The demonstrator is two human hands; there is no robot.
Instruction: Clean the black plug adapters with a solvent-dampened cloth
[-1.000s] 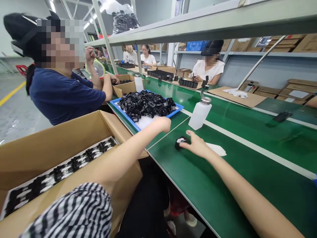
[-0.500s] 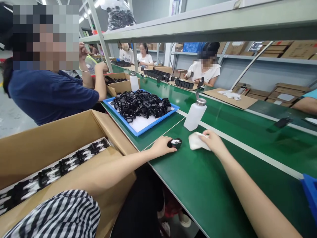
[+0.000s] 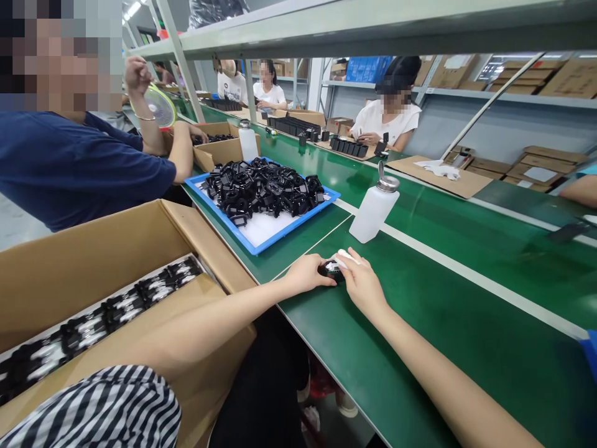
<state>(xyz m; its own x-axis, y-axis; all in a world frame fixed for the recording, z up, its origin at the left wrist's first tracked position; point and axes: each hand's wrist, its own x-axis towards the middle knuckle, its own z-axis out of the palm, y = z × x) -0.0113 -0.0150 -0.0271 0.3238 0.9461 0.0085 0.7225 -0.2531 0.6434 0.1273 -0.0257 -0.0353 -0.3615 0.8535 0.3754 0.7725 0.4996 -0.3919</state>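
Observation:
Over the green tabletop [image 3: 433, 323], my left hand [image 3: 305, 274] grips a small black plastic part [image 3: 332, 271] with a pale inner face. My right hand [image 3: 364, 283] holds a folded white cloth [image 3: 346, 256] against that part, so the two hands nearly meet. Fingers and cloth hide much of the part. Just beyond them stands a white pump bottle [image 3: 375, 211] with a metal top. To the left of the bottle, a blue-rimmed tray [image 3: 270, 246] carries a heap of similar black parts [image 3: 265, 190].
An open cardboard box [image 3: 93, 249] at my left holds rows of black and white parts. A co-worker in a navy shirt [image 3: 88, 162] sits beyond it. Another white bottle [image 3: 247, 142] stands behind the tray. A metal shelf beam [image 3: 354, 37] crosses overhead. A blue bin edge [image 3: 591, 348] shows at right.
My right hand has moved left with the cloth and now presses it onto the black part. My left hand stays about where it was. The view has shifted slightly.

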